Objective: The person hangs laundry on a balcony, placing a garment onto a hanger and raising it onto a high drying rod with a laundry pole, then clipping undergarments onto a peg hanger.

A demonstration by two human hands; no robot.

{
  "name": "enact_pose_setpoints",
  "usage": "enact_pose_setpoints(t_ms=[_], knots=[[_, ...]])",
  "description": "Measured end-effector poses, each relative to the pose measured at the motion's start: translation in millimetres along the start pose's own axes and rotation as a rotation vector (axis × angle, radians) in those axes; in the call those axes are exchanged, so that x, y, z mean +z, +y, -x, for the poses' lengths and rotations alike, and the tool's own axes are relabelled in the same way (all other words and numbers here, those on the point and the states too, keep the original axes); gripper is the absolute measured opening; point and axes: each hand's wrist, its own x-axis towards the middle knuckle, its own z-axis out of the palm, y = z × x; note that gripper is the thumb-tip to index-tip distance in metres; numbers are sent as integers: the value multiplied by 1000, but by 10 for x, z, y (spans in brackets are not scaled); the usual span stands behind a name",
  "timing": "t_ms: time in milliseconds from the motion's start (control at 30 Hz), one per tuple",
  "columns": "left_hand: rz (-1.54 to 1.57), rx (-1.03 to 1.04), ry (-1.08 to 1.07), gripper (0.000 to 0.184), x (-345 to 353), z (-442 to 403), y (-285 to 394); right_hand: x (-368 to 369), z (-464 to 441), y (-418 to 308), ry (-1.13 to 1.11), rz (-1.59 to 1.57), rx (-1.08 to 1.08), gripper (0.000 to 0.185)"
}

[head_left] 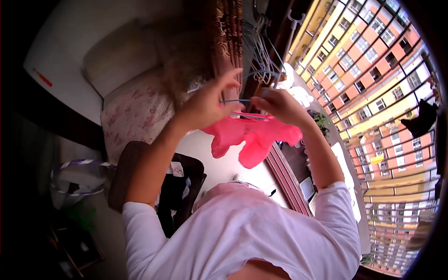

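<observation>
A bright pink piece of clothing (pixel 254 140) hangs in front of me below both hands. Its exact kind is hard to make out. The thin blue bar of a clothes hanger (pixel 238 101) runs between my hands, just above the cloth. My left hand (pixel 205 105) is at the garment's upper left edge, its lower fingers curled in at the cloth and one finger raised; motion blurs it a little. Closed around the hanger's right part is my right hand (pixel 282 103), with the pink cloth hanging under it.
Several wire hangers (pixel 263 58) hang beyond my hands, beside a patterned curtain (pixel 227 42). A dark container with clothes (pixel 175 186) stands below left, near a bed or sofa with a floral cover (pixel 135 109). Window bars (pixel 373 93) and a ledge line the right side.
</observation>
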Motion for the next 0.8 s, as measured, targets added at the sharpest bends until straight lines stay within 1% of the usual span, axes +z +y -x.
enact_pose_setpoints(t_ms=[33,67,100,133,167,200,233,267,300,333,400,433,467,500,533,600,633,667,700,733,767,800], knots=[[108,-118,-142,64,96,-13,64,12,-31,-82,-35,-3,-24,29],[125,-171,-149,62,219,-24,5,0,-44,-133,-70,-3,-55,23],[137,-168,-76,58,252,-30,-28,-22,-19,-129,-60,0,-53,23],[149,-164,-4,54,265,-48,-48,-57,21,-119,-46,-220,-31,21],[146,-156,-13,54,233,-53,-81,-98,69,-101,-32,-441,-11,29],[116,-121,14,43,157,-36,-129,-160,149,-22,-19,-440,-11,29],[87,-86,42,32,87,-26,-160,-240,262,116,1,-256,-90,41],[85,-80,37,32,31,-20,-126,-301,365,246,17,-70,-166,54],[143,-177,62,23,-29,-4,-51,-289,488,330,-26,-35,-41,62],[200,-275,87,15,-76,5,-15,-229,566,225,14,76,66,60],[204,-245,90,14,-116,21,-106,-129,662,417,135,-6,199,46],[162,-195,88,14,-137,20,-146,-158,699,441,144,-7,203,46],[122,-145,86,14,-166,19,-168,-187,734,462,189,-77,229,37],[104,-202,25,16,-209,38,-170,-197,758,471,234,-148,256,29],[104,-199,10,16,-219,43,-172,-196,772,464,247,-152,264,29],[64,-117,-54,17,-223,37,-176,-212,791,444,292,-284,302,16],[67,-110,-71,17,-225,23,-169,-164,773,503,344,-460,216,17],[105,-122,-14,17,-228,3,-158,-156,808,526,361,-459,224,17],[143,-135,47,18,-226,-17,-161,-154,830,533,285,-356,299,20],[148,-125,37,18,-229,-37,-191,-163,839,535,207,-252,371,23],[143,-172,63,17,-234,-55,-234,-133,859,621,193,-226,394,27],[138,-221,91,17,-225,-66,-275,-116,852,652,221,-263,361,33]])
